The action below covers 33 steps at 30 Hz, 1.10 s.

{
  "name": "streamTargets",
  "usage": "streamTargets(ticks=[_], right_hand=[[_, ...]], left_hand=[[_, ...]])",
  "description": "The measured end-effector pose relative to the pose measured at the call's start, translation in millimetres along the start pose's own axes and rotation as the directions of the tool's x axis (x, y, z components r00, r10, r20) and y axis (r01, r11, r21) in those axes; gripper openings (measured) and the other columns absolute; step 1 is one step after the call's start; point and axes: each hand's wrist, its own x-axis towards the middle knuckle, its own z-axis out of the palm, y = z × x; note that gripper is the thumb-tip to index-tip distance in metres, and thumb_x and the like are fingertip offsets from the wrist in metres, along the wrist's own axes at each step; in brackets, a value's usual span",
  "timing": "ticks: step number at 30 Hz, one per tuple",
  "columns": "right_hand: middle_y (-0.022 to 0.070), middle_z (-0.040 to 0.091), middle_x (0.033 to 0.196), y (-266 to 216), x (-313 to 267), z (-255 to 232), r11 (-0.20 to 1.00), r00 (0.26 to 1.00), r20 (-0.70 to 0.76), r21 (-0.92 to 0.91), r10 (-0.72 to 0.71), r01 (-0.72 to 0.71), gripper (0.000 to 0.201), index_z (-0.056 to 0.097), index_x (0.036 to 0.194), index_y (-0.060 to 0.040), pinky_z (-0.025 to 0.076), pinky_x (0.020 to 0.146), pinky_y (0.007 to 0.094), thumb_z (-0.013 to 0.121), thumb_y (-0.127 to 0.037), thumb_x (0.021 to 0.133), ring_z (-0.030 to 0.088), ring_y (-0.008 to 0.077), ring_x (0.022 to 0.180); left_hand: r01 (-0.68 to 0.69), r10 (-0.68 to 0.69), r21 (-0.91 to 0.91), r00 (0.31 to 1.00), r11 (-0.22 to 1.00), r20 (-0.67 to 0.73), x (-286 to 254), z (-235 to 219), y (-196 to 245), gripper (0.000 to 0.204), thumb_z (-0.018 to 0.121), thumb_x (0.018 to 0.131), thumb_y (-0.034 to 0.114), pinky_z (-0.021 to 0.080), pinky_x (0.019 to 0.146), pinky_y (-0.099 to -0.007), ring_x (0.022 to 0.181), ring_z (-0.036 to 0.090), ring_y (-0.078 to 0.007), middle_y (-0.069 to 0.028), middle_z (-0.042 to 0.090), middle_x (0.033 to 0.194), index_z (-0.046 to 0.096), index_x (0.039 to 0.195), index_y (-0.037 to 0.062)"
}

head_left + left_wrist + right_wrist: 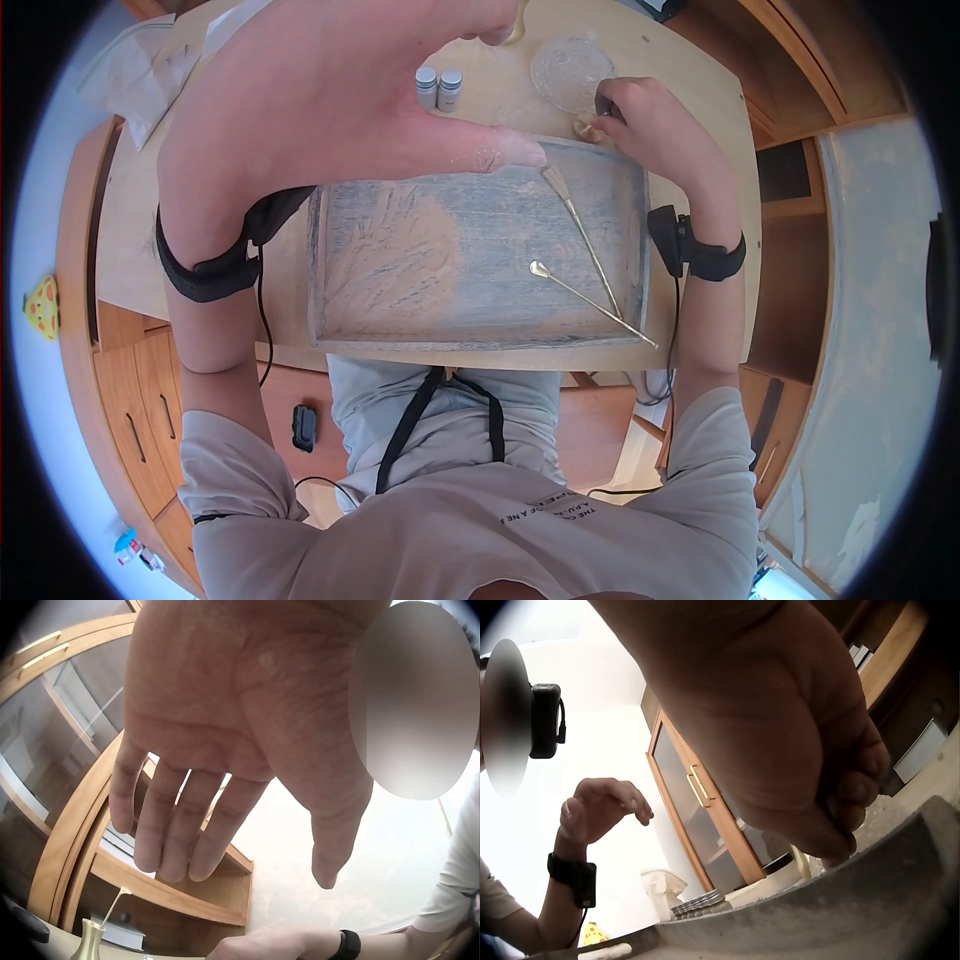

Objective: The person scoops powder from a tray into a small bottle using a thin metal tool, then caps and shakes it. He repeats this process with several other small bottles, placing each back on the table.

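My left hand (330, 100) is raised over the far left part of a grey-washed wooden tray (480, 338). Its fingers are straight and the thumb stands out to the side, dusted with powder; the palm faces the left wrist view with nothing in it. At the tray's far right corner, my right hand (645, 120) has curled fingers and pinches a small tan lump (588, 128), mostly hidden under the fingertips. Brown powder (400, 260) is spread over the tray's left half. A gold-handled brush (578, 222) and a thin gold spoon (590, 303) lie on the right side.
Two small white-capped bottles (438, 90) stand behind the tray. A clear round dish (570, 70) lies beside the right hand. A brass vase (88, 941) holding a thin stick appears in the left wrist view. A plastic bag (140, 75) lies at the table's far left.
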Motion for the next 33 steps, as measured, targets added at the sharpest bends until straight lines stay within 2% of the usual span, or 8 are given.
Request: streamTargets(ticks=[5, 11, 17, 26, 28, 32, 33], right_hand=[[0.0259, 0.068, 0.082, -0.2, 0.7, -0.6, 0.997, 0.998, 0.022, -0.049, 0.058, -0.057, 0.018, 0.07, 0.086, 0.0065, 0.054, 0.077, 0.048, 0.07, -0.011, 0.087, 0.067, 0.043, 0.083], [0.0242, 0.069, 0.08, -8.4, 1.5, -10.4, 0.986, 0.989, 0.094, 0.117, 0.11, -0.121, 0.014, 0.071, 0.085, 0.0057, 0.054, 0.074, 0.0449, 0.072, -0.008, 0.084, 0.068, 0.0403, 0.08], [0.0229, 0.069, 0.079, -3.2, 0.7, -5.8, 0.981, 0.992, 0.066, 0.156, 0.107, -0.116, 0.011, 0.071, 0.085, 0.0057, 0.055, 0.075, 0.0431, 0.069, -0.004, 0.08, 0.068, 0.0387, 0.078], [0.0245, 0.068, 0.082, -1.1, 0.0, -6.1, 0.994, 0.992, 0.081, 0.045, 0.092, -0.095, 0.012, 0.07, 0.084, 0.0055, 0.055, 0.076, 0.0454, 0.069, -0.006, 0.081, 0.068, 0.0405, 0.08], [0.025, 0.068, 0.082, 0.0, -0.5, -5.5, 0.995, 0.994, 0.074, 0.045, 0.081, -0.084, 0.015, 0.069, 0.084, 0.0059, 0.054, 0.076, 0.0464, 0.069, -0.009, 0.082, 0.067, 0.0416, 0.08], [0.0258, 0.067, 0.083, 3.7, -1.2, -2.2, 0.998, 0.998, 0.024, -0.02, 0.058, -0.058, 0.022, 0.069, 0.082, 0.0067, 0.053, 0.075, 0.0474, 0.069, -0.015, 0.086, 0.066, 0.043, 0.08], [0.026, 0.067, 0.083, 3.6, -1.5, -2.3, 0.998, 0.998, 0.005, -0.018, 0.059, -0.058, 0.023, 0.069, 0.082, 0.0068, 0.053, 0.075, 0.0476, 0.068, -0.016, 0.088, 0.066, 0.0432, 0.08]], left_hand=[[-0.004, 0.004, -0.005, 1.0, 1.0, -0.009, -0.1, 0.1, 0.0, 0.049, 0.087, 0.074, 0.039, 0.045, 0.064, -0.0383, 0.074, 0.056, -0.0322, -0.0119, 0.055, 0.076, 0.062, 0.089, 0.0002], [-0.006, 0.006, -0.002, 1.0, 1.0, -0.009, -1.0, 2.0, -1.3, 0.049, 0.087, 0.074, 0.04, 0.045, 0.064, -0.0385, 0.074, 0.056, -0.0325, -0.0125, 0.055, 0.076, 0.062, 0.089, 0.0], [0.008, -0.008, -0.009, 1.0, 1.0, 0.023, -0.5, 0.9, -0.9, 0.049, 0.086, 0.075, 0.04, 0.045, 0.064, -0.0387, 0.074, 0.056, -0.033, -0.0133, 0.055, 0.076, 0.061, 0.089, -0.0006], [0.066, -0.065, -0.009, 0.993, 0.998, 0.101, 1.5, -2.3, 2.3, 0.048, 0.086, 0.075, 0.038, 0.046, 0.063, -0.0399, 0.073, 0.056, -0.034, -0.0141, 0.055, 0.077, 0.061, 0.088, -0.0006], [0.045, -0.045, 0.002, 0.995, 0.999, 0.094, 0.0, -1.5, -0.3, 0.048, 0.086, 0.075, 0.037, 0.046, 0.064, -0.04, 0.073, 0.057, -0.0341, -0.0142, 0.055, 0.077, 0.061, 0.088, -0.0006], [0.004, -0.004, -0.002, 0.999, 1.0, -0.035, -1.8, 2.2, 7.1, 0.047, 0.086, 0.075, 0.037, 0.046, 0.064, -0.0404, 0.074, 0.057, -0.0342, -0.0143, 0.056, 0.077, 0.061, 0.089, -0.0008], [0.015, -0.015, -0.011, 0.999, 1.0, -0.03, -1.6, 1.7, 8.2, 0.047, 0.086, 0.075, 0.037, 0.046, 0.064, -0.0405, 0.074, 0.057, -0.0342, -0.0144, 0.056, 0.078, 0.061, 0.089, -0.0009]])
